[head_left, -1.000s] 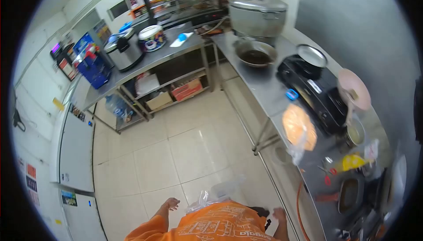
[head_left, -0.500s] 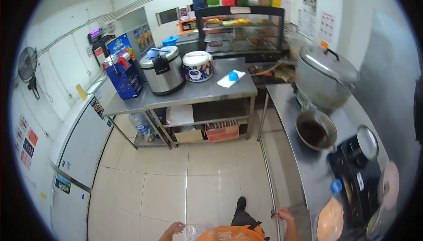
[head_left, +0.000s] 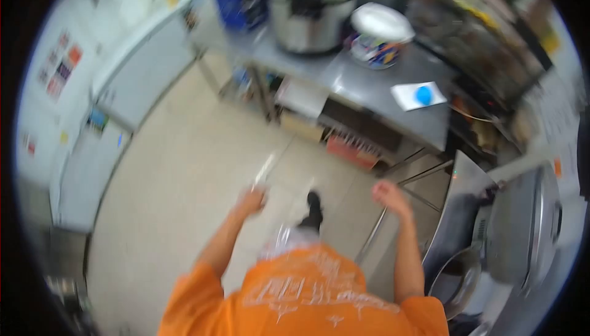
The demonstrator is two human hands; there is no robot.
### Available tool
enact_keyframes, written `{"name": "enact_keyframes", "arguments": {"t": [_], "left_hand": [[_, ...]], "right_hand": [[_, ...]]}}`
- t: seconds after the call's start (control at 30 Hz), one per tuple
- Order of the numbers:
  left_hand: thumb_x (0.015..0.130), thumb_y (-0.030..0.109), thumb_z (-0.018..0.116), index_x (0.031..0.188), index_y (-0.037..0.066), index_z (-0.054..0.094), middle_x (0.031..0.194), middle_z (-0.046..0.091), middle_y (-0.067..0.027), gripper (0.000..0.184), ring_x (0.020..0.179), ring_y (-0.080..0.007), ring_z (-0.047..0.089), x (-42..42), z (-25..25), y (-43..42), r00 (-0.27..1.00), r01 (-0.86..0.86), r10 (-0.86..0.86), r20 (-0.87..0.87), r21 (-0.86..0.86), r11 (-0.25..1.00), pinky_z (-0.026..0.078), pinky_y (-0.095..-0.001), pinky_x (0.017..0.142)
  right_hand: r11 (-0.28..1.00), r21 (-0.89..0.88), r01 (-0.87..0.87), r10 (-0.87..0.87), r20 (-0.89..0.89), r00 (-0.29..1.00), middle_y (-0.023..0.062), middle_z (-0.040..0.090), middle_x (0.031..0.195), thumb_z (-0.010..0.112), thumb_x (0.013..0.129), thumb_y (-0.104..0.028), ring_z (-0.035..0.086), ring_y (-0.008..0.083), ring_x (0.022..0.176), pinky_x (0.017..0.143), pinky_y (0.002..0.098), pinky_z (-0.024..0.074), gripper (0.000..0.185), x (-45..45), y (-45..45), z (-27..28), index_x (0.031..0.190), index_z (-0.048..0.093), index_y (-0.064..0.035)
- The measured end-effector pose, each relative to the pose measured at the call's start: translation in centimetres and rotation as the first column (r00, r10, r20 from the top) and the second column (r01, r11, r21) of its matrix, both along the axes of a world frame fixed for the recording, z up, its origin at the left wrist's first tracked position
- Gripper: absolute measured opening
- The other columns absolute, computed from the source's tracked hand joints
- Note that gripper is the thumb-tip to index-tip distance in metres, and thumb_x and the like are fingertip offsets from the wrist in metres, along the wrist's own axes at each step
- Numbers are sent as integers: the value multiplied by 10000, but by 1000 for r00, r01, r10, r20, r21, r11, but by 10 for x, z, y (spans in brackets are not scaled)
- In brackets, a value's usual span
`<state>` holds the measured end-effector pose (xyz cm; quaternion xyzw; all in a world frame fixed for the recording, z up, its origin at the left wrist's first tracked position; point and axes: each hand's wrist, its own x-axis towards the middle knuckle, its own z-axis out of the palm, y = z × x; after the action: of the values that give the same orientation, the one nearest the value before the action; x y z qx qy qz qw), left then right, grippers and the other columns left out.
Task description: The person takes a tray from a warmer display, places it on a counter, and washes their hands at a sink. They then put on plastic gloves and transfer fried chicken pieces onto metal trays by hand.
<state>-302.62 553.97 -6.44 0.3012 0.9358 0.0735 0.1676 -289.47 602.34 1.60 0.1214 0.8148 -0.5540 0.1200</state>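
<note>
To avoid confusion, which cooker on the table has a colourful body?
The smaller, white-lidded cooker, nearer the white sheet. The bigger cooker beside it has a plain silver body.

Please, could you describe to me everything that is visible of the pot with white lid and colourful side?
The pot is round, with a smooth, white, slightly domed lid and a multicoloured pattern around its side; blur hides the design. The lid looks closed. It stands upright on the metal table, between the larger steel cooker and the white sheet. Only the table appears to touch it. Its material and contents cannot be told.
</note>
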Motion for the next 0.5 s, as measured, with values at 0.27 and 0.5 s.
{"name": "enact_keyframes", "arguments": {"t": [0.27, 0.5], "left_hand": [[803, 135, 572, 1085, 115, 559, 1040, 565, -99, 283, 1084, -291, 508, -133, 197, 244, 907, 380, -318, -278, 210, 901, 394, -359, 936], [811, 184, 619, 1104, 68, 566, 1073, 575, -156, 320, 1013, -343, 537, -181, 144, 266, 973, 225, -196, -122, 306, 925, 452, -431, 836]], "right_hand": [[940, 277, -199, 320, -515, 795, 109, 649, 1002, 529, 889, -155, 606, 239, 950, 864, 353, 459, 209, -188, -72, 184, 1015, 649, -39], [502, 652, -569, 842, -217, 494, 112, 642, 1052, 476, 934, -332, 582, 288, 1006, 955, 476, 376, 342, -305, -30, 119, 1131, 610, -86]]}}
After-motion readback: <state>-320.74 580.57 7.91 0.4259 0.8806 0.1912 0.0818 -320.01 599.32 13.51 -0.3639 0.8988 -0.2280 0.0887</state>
